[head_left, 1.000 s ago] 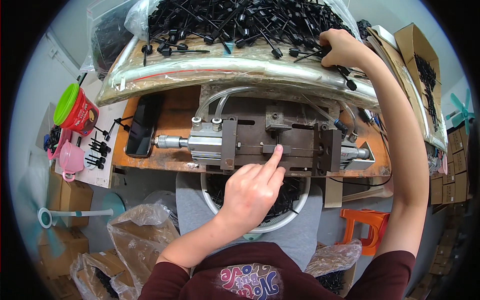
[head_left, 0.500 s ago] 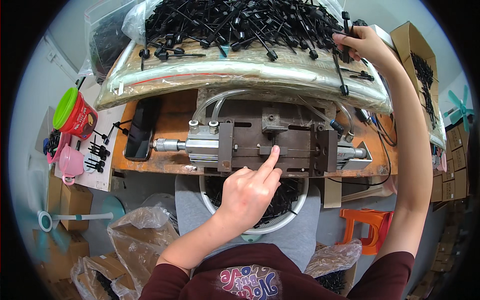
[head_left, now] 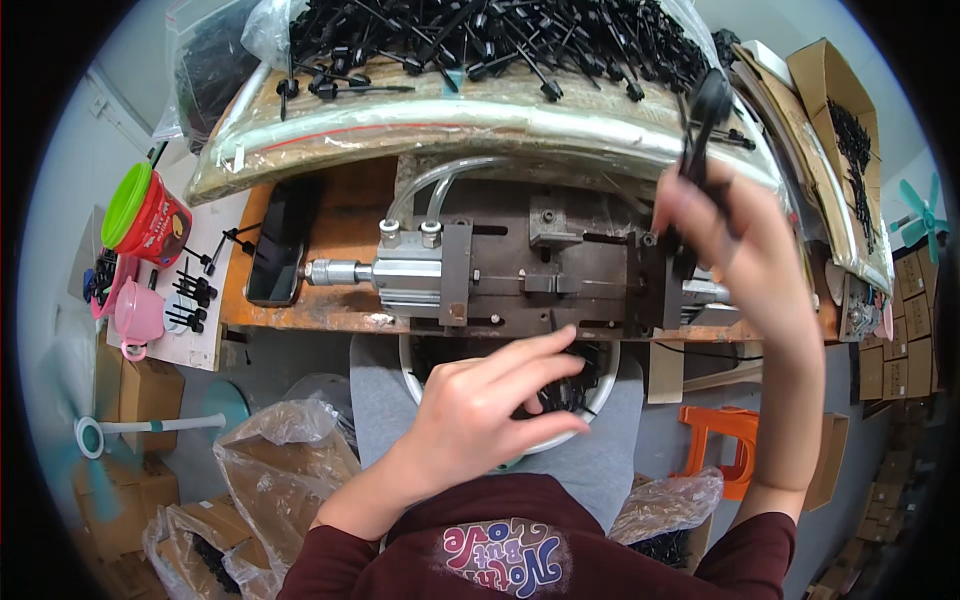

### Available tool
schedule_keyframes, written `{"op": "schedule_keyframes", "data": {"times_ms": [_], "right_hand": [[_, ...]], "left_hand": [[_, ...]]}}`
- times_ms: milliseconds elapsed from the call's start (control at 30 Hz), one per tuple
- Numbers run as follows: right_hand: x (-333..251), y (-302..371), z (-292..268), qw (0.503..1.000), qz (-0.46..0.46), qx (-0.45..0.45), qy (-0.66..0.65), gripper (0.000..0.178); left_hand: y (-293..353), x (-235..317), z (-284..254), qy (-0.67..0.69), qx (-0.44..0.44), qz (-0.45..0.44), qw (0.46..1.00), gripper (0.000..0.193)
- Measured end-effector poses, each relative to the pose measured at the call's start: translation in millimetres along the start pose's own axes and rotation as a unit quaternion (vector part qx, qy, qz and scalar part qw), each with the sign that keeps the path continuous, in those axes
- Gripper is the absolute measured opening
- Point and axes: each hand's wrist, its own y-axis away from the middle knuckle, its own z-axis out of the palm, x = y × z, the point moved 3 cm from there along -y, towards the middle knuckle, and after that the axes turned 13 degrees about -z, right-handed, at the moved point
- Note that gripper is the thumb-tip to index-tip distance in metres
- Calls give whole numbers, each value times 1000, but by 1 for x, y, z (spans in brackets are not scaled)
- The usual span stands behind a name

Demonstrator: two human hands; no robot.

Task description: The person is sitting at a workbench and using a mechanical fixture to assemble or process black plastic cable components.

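Right grip point(head_left: 722, 225) clamped on black parts point(head_left: 706, 110), left grip point(head_left: 475, 405) apart, lettered shirt point(head_left: 400, 570), printed red tub point(head_left: 158, 228)

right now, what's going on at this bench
The person's right hand, blurred, holds some black stemmed pieces near the right end of a metal fixture. The left hand is open above a white bucket of dark pieces, seemingly holding nothing. Beyond the fixture, a heap of black pieces lies on a plastic-covered tray.
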Motion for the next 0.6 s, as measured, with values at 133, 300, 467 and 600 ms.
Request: {"op": "schedule_keyframes", "data": {"times_ms": [133,300,467,600], "right_hand": [[-11,47,47,991,-99,-82,43,17],[-17,71,72,986,-91,-96,100,20],[-9,80,69,995,-53,-61,53,17],[-3,91,52,974,127,-11,-186,10]], "left_hand": [[3,10,-23,332,-13,-138,933,90],[1,18,-36,277,-7,-91,956,52],[9,14,-40,382,-21,-146,913,45],[11,17,-45,173,53,-53,982,42]]}}
